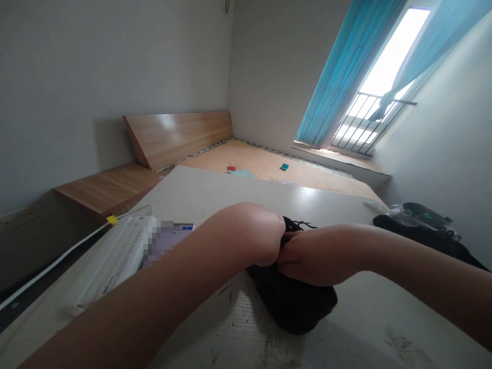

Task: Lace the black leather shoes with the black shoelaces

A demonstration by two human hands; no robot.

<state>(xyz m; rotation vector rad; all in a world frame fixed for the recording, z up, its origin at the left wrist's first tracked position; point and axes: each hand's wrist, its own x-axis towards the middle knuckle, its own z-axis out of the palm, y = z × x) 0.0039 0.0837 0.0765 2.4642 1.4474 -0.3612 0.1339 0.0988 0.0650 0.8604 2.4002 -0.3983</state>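
Observation:
My left hand (255, 234) and my right hand (313, 256) meet in a pair of fists above a black woven fabric bundle (292, 305) lying on the white table (203, 192). Thin black cords (300, 224) rise from the bundle, and both hands close on them. The fingers hide where the cords join the bundle. What the bundle is, I cannot tell for certain.
A white power strip (115, 259) with a white cable lies at the table's left, beside a box (169, 241) with a blurred label. Dark cloth and plastic packaging (418, 228) lie at the right. Beyond the table are a wooden platform (177, 139) and a railed window (372, 97).

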